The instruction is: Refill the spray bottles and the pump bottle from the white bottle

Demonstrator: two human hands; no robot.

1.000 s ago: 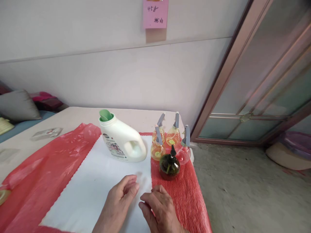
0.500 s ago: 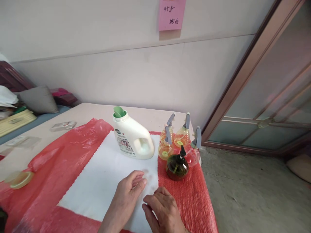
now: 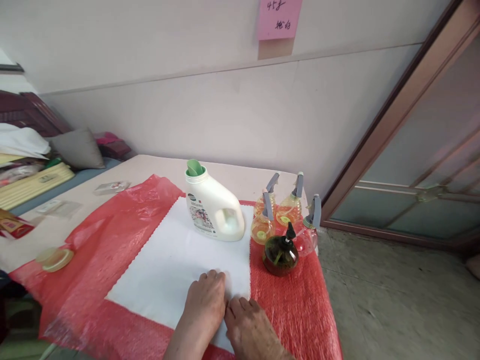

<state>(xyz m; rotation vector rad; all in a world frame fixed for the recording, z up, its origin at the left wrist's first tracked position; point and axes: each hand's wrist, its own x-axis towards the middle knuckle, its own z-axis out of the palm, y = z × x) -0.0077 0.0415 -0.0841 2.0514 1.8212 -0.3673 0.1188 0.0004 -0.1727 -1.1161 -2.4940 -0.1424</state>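
My left hand (image 3: 208,295) rests on a white cloth (image 3: 161,280) with scalloped edges, its fingers curled under. Close beside it on the right, my right hand (image 3: 247,320) is also curled downward, knuckles up, near the cloth's right edge. The undersides of both hands are hidden, so anything inside them cannot be made out. A white jug-shaped detergent bottle (image 3: 210,207) with a handle stands upright at the back of the cloth. In its uncapped mouth sits a green scoop-like piece (image 3: 195,168).
Right of the cloth stand a dark green pump bottle (image 3: 279,260) and several clear spray bottles (image 3: 262,230) with grey triggers. A red plastic sheet (image 3: 108,265) covers much of the table (image 3: 157,165). A round pale lid (image 3: 58,259) lies left. Behind is a wall with a pink note (image 3: 279,22).
Both hands have lowered onto the cloth and drawn closer together, fingers curling under. The camera has turned slightly left, so the scene sits further right. The bottles stay put.
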